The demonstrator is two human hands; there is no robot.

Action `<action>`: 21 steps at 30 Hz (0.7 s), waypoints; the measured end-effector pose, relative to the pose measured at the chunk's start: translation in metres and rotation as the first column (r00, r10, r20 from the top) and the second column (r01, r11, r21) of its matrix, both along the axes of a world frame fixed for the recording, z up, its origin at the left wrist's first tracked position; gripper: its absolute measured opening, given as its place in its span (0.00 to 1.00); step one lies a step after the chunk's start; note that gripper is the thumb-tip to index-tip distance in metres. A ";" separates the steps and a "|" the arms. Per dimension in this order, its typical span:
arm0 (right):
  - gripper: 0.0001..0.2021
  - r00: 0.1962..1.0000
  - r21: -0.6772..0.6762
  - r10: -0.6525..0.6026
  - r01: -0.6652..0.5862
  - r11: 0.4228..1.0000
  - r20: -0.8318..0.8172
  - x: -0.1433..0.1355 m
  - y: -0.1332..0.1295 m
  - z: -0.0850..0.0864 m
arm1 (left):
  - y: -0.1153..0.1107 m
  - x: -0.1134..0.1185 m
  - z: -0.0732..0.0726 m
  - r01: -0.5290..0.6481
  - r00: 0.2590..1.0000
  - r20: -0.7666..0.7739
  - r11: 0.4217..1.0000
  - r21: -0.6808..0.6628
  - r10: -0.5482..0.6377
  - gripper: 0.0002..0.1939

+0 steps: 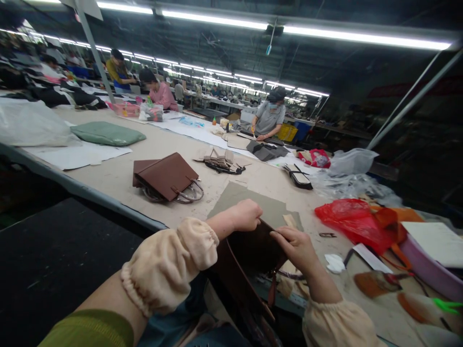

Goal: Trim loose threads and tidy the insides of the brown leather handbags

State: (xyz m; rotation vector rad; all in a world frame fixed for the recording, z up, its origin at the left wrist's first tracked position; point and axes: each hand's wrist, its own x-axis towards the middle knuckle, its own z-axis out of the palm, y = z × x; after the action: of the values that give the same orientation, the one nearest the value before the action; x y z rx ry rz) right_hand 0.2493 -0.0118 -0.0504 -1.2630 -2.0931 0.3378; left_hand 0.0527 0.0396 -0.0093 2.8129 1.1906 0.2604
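Note:
A dark brown handbag (240, 274) is tilted over my lap at the table's edge, its mouth open toward me and its inside dark. My left hand (246, 215) is closed at the far rim of the bag, fingertips pressed to the edge. Farther right along that rim, my right hand (294, 245) pinches the edge between thumb and fingers. Beyond the bag a grey-green sheet (237, 198) lies flat on the table, with a small beige strip (289, 220) on it. Part of a handle shows below my right hand.
Two brown handbags (170, 176) lie stacked to the left, with a pile of strips (222, 161) behind. A green pouch (108, 133) is farther left. On the right are a red plastic bag (352, 221), small snips (327, 235) and a purple basin (430, 265). A co-worker (269, 118) works across the table.

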 end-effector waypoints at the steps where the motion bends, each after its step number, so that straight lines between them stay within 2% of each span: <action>1: 0.11 1.000 0.004 -0.009 0.009 1.000 -0.003 0.000 0.000 0.000 | 0.000 0.000 0.000 -0.005 1.000 0.001 1.000 -0.007 0.005 0.11; 6: 0.11 0.999 -0.049 -0.030 0.028 0.998 -0.043 0.002 -0.001 0.001 | -0.001 -0.001 0.002 -0.030 1.000 -0.002 0.999 -0.029 0.030 0.11; 11: 0.15 0.997 -0.210 0.056 -0.065 0.975 -0.053 0.001 0.000 0.008 | -0.001 -0.001 0.002 -0.022 1.000 0.004 1.000 -0.022 0.022 0.10; 14: 0.13 0.999 -0.174 0.048 -0.047 0.984 0.001 -0.007 0.004 0.010 | -0.001 -0.002 0.002 -0.013 1.000 0.012 1.000 -0.014 0.014 0.10; 18: 0.19 0.996 -0.155 0.007 0.007 0.988 0.086 -0.015 0.009 0.007 | 0.000 -0.003 0.000 -0.005 1.000 0.014 1.000 -0.016 0.005 0.11; 21: 0.21 0.995 -0.140 -0.001 0.014 0.990 0.098 -0.015 0.009 0.005 | 0.001 -0.003 0.000 -0.006 1.000 0.009 1.000 -0.020 0.006 0.11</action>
State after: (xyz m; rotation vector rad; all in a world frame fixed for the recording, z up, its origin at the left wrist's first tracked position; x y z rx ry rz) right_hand 0.2345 -0.0029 -0.0458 -1.3945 -2.1780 0.4353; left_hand 0.0494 0.0405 -0.0097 2.7883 1.1934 0.2599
